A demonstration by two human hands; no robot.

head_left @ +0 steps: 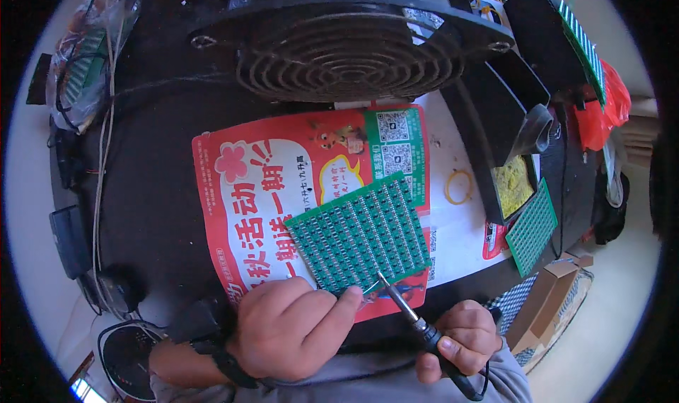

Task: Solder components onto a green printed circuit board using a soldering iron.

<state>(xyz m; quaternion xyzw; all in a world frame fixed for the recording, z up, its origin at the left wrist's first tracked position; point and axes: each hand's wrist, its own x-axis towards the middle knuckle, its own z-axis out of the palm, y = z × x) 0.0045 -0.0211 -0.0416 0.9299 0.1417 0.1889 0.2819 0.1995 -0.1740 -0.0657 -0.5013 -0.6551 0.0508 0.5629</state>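
Note:
A green circuit board panel (361, 230), covered in rows of small parts, lies at a slant on a red and white printed sheet (240, 184). My right hand (463, 343) is closed around the dark handle of a soldering iron (404, 307), whose tip meets the panel near its lower right part. Between the fingers of my left hand (293, 329), closed at the panel's near edge, a thin solder wire (371, 285) pokes out toward the iron's tip. A dark band circles my left wrist.
A large black fan (353, 49) stands just beyond the sheet. To its right are a black holder with a yellow sponge (514, 184) and a second green panel (534, 230). Cables (106, 155) run down the left side; a cardboard box (544, 304) is at lower right.

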